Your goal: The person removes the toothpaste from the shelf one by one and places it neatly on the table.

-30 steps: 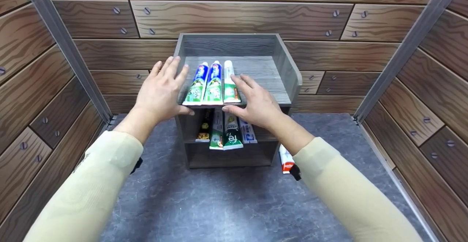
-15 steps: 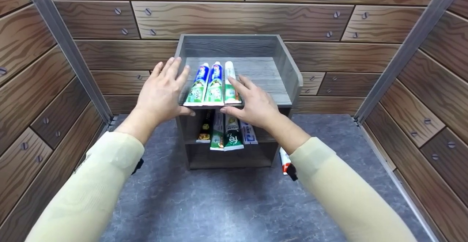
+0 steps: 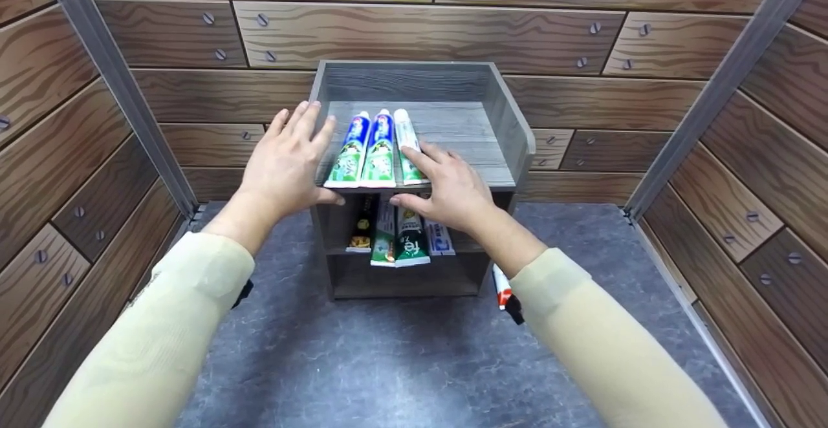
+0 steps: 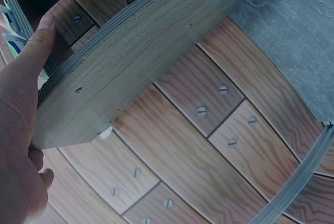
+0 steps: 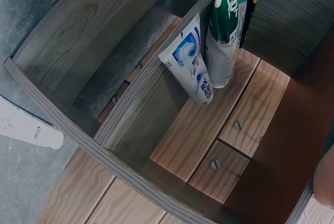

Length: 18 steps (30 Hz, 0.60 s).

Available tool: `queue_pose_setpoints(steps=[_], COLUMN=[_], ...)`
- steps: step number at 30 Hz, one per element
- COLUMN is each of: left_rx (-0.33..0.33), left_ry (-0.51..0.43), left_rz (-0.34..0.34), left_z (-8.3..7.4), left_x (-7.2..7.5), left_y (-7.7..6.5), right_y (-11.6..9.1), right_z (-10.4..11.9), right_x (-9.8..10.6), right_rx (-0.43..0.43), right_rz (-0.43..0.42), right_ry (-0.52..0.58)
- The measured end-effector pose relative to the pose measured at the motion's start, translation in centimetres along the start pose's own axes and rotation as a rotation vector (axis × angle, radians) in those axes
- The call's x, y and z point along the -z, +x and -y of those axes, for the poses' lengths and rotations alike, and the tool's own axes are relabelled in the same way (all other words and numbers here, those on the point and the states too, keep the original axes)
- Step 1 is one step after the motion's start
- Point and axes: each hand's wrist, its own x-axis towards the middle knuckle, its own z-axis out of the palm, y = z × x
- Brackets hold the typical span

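Note:
Two blue-and-green toothpaste tubes (image 3: 349, 150) (image 3: 378, 150) lie side by side on the top of a small grey shelf unit (image 3: 453, 117). Beside them a white-and-green toothpaste tube (image 3: 406, 134) slants, cap end leaning toward its neighbour. My right hand (image 3: 453, 189) touches that tube's right side with extended fingers, thumb below the board's front edge. Fingers spread, my left hand (image 3: 281, 163) rests at the unit's left side panel (image 4: 125, 62); its thumb (image 4: 39, 41) lies along the front edge. Only a bit of the right hand (image 5: 324, 182) shows in the right wrist view.
The compartment below holds a black-and-gold tube (image 3: 362, 231), a green-and-white tube (image 3: 384, 240), a dark green tube (image 3: 412, 240) and a white-and-blue tube (image 5: 190, 62), several overhanging the front. A white-and-red tube (image 3: 501, 286) lies on the grey floor (image 3: 388, 363). Wood-patterned walls (image 3: 427, 33) surround the unit.
My right hand has shifted slightly down and along the white-and-green toothpaste tube, whose cap end has tilted left toward the blue-and-green one. The left hand has barely moved.

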Motion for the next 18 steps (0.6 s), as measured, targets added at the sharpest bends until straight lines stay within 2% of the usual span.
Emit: queue_pose_setpoints(steps=[10,18], left_rx=[-0.027,-0.038], left_ry=[0.017,0.008], left_rz=[0.017,-0.004], left_z=[0.09,0.39], left_x=[0.0,0.4], left_y=[0.17,-0.01], right_y=[-0.32,-0.2], right_z=[-0.19,-0.01], right_x=[-0.03,0.18], right_rx=[-0.01,-0.016], right_rz=[-0.001,-0.005], right_ry=[0.006,0.008])
